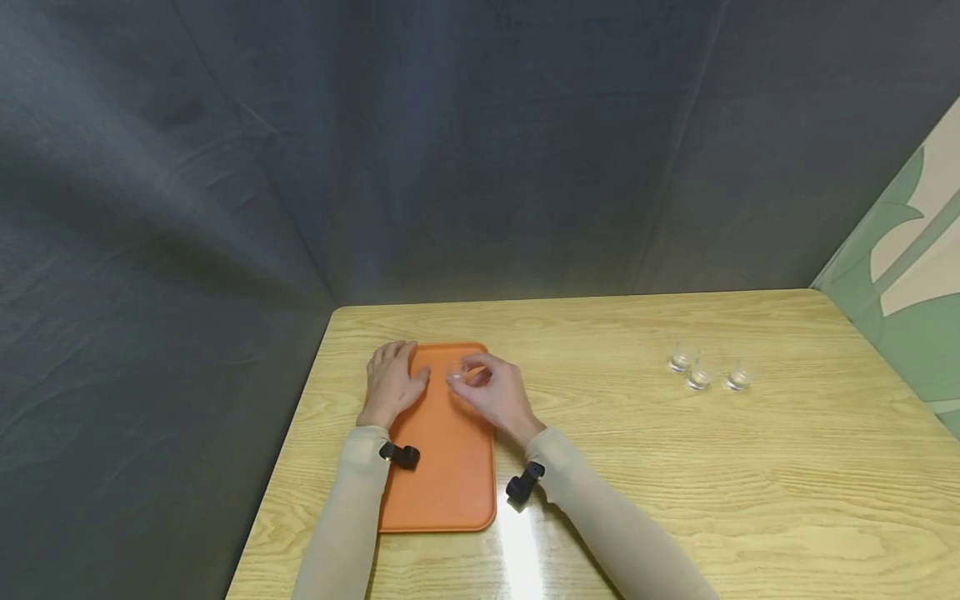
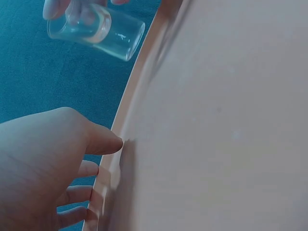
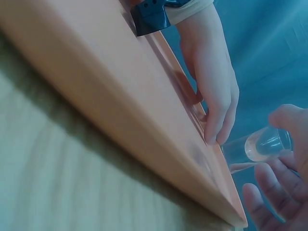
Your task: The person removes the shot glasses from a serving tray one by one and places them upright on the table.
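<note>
An orange rectangular tray (image 1: 442, 467) lies on the left part of the wooden table. My left hand (image 1: 390, 385) is at the tray's left edge, and in the left wrist view its thumb (image 2: 108, 139) laps over the rim while the fingers meet the outer side. Over the far part of the tray, my right hand (image 1: 493, 393) pinches a small clear glass (image 2: 96, 31) between thumb and fingers. That glass appears tilted in both wrist views, above the tray surface. In the head view it is faint and partly covered by the fingers.
Three similar clear glasses stand together on the right side of the wooden table (image 1: 600, 433): one at the back left (image 1: 681, 362), a middle glass (image 1: 699, 379) and a right-hand glass (image 1: 738, 379). Dark curtains (image 1: 480, 167) hang behind and to the left.
</note>
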Tool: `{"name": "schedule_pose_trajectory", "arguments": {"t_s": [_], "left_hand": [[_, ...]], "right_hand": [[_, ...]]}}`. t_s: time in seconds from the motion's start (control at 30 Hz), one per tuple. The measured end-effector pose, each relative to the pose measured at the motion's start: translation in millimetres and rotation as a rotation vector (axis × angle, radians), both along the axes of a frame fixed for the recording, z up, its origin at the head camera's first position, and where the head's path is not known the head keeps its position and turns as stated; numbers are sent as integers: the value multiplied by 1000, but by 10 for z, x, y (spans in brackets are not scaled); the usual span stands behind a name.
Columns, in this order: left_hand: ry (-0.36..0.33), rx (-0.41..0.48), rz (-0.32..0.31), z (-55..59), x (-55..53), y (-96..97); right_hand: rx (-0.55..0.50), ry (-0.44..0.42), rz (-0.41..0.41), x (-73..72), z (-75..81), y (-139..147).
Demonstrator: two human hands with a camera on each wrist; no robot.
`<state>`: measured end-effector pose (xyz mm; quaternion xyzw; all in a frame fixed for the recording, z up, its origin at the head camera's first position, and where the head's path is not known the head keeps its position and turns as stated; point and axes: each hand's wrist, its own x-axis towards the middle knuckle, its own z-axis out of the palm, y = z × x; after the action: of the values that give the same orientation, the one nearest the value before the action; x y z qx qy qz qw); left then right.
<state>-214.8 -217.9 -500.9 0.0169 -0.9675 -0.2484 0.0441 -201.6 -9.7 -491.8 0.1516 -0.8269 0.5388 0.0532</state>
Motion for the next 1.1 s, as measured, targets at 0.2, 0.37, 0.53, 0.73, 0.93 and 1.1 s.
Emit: {"name": "schedule_pose_trajectory", "arguments": {"t_s": [0.2, 0.37, 0.53, 0.73, 0.93, 1.1], "left_hand": [[-5, 7, 7, 2, 3, 6], [-9, 9, 3, -8, 4, 7], [-12, 15, 2, 2, 8, 4], [-13, 13, -3, 10, 5, 2], [-10, 16, -3, -5, -2, 5], [3, 17, -5, -14, -4, -2]], "right_hand": [[-63, -4, -3, 4, -39, 75], [-146, -75, -2, 20, -41, 137], [-185, -117, -18, 16, -31, 191], [-221, -171, -34, 31, 0, 282], [-260, -215, -35, 45, 22, 412], [-269, -184, -74, 27, -55, 500]]}}
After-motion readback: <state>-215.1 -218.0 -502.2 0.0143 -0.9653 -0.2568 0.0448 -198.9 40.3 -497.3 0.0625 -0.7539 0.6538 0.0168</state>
